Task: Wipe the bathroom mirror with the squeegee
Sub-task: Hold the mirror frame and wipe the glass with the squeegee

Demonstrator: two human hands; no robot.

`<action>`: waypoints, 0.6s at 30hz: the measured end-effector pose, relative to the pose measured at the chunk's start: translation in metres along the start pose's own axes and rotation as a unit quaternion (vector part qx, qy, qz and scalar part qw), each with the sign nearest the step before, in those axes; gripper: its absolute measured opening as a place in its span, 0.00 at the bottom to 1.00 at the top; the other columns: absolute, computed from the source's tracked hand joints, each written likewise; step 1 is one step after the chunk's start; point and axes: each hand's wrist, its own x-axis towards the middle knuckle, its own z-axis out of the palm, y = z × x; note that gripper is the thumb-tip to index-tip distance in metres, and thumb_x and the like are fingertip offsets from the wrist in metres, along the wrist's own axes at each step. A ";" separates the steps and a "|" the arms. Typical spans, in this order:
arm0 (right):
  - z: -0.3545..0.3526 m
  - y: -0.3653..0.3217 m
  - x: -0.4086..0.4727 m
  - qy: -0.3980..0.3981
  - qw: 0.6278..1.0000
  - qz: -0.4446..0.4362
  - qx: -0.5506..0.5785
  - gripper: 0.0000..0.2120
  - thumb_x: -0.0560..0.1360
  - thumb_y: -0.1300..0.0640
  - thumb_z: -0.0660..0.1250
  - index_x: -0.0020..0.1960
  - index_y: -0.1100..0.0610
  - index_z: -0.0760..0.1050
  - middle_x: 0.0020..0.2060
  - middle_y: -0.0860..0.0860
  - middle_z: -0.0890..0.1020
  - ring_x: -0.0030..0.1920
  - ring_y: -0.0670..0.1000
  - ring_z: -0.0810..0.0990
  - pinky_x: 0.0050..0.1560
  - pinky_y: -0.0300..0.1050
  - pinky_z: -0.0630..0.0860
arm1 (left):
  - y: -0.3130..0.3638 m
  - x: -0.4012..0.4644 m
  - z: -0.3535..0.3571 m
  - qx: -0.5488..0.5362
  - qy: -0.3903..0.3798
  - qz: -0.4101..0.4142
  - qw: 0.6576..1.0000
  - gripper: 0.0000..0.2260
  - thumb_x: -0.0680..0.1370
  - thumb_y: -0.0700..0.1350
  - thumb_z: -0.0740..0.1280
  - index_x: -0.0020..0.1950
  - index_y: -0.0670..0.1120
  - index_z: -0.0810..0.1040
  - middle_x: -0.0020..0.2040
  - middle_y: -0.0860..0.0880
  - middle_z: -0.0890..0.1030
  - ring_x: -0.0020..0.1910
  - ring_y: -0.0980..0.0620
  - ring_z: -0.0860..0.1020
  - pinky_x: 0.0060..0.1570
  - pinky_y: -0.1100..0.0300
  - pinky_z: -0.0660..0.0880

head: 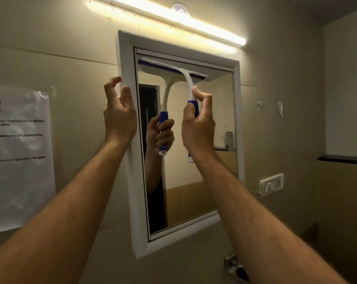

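1. I see the mirror (194,160) in the middle of the picture, in a white frame (132,160) on the wall, with a lamp (173,23) above it.
2. The squeegee (191,89) is at the top of the glass. Its blade lies across the mirror, from upper left to a little lower on the right, and seems to touch the glass just under the top edge of the frame. The handle goes down from the blade into my right hand (198,126).
3. The right hand is closed around the blue grip, thumb up along the white neck. It is the hand that works.
4. My left hand (120,115) is half open, with the fingers bent around the left edge of the frame; it carries nothing.
5. I judge that the glass to clean lies below the blade, so the next pull should go straight down toward the hands.
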 end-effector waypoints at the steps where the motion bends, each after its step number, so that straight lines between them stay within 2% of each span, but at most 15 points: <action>1: -0.001 0.003 -0.004 -0.007 1.000 -0.005 -0.005 0.13 0.81 0.52 0.58 0.64 0.45 0.66 0.35 0.33 0.78 0.35 0.35 0.80 0.28 0.25 0.71 | -0.001 -0.001 0.000 0.000 -0.005 0.006 1.000 0.19 0.84 0.54 0.51 0.74 0.49 0.58 0.31 0.53 0.69 0.21 0.65 0.71 0.22 0.76 0.67; 4: -0.012 0.017 -0.029 -0.035 0.999 -0.011 -0.018 0.14 0.81 0.51 0.56 0.62 0.35 0.63 0.40 0.28 0.78 0.34 0.37 0.80 0.28 0.26 0.72 | -0.001 -0.001 0.001 0.004 -0.003 0.019 1.000 0.20 0.84 0.54 0.51 0.74 0.49 0.58 0.34 0.49 0.73 0.23 0.64 0.72 0.23 0.74 0.68; 6: -0.019 0.021 -0.038 -0.042 0.999 -0.005 -0.015 0.14 0.80 0.50 0.57 0.62 0.34 0.63 0.42 0.25 0.77 0.37 0.36 0.80 0.30 0.27 0.73 | 0.000 -0.003 0.001 0.007 0.005 0.018 1.000 0.19 0.84 0.54 0.51 0.74 0.49 0.59 0.43 0.38 0.78 0.25 0.60 0.72 0.27 0.72 0.68; 7: -0.019 0.021 -0.037 -0.040 0.999 -0.003 -0.013 0.14 0.80 0.51 0.57 0.62 0.36 0.64 0.43 0.24 0.76 0.38 0.36 0.80 0.31 0.27 0.73 | 0.001 -0.004 0.002 0.008 0.010 0.015 1.000 0.19 0.84 0.53 0.51 0.74 0.49 0.59 0.46 0.36 0.79 0.26 0.60 0.71 0.28 0.71 0.69; 10: -0.013 0.011 -0.013 -0.023 1.000 -0.018 -0.003 0.13 0.81 0.52 0.57 0.65 0.43 0.66 0.39 0.28 0.77 0.32 0.37 0.79 0.28 0.27 0.71 | 0.004 -0.006 0.004 0.009 0.014 0.013 1.000 0.19 0.84 0.53 0.51 0.74 0.49 0.61 0.44 0.40 0.78 0.27 0.60 0.71 0.28 0.68 0.71; 13: 0.000 -0.005 0.010 -0.017 0.999 -0.038 0.002 0.12 0.82 0.54 0.57 0.65 0.47 0.66 0.36 0.28 0.77 0.32 0.35 0.79 0.26 0.25 0.70 | 0.005 -0.006 0.004 0.018 0.010 0.006 1.000 0.19 0.84 0.54 0.51 0.74 0.50 0.60 0.51 0.37 0.79 0.31 0.58 0.73 0.33 0.66 0.73; 16: 0.003 -0.006 0.007 -0.039 0.998 -0.056 0.005 0.12 0.83 0.55 0.56 0.65 0.47 0.65 0.35 0.28 0.78 0.29 0.35 0.78 0.25 0.24 0.69 | 0.009 -0.008 0.002 0.018 0.007 0.001 1.000 0.19 0.84 0.54 0.51 0.74 0.50 0.60 0.55 0.35 0.79 0.37 0.50 0.78 0.40 0.54 0.80; 18: -0.005 0.003 -0.005 -0.058 0.996 -0.061 -0.005 0.13 0.83 0.54 0.56 0.67 0.45 0.64 0.36 0.30 0.79 0.29 0.37 0.78 0.25 0.25 0.69 | 0.011 -0.010 0.001 0.015 0.007 -0.001 1.000 0.19 0.84 0.54 0.50 0.74 0.50 0.60 0.58 0.36 0.78 0.43 0.46 0.80 0.47 0.47 0.80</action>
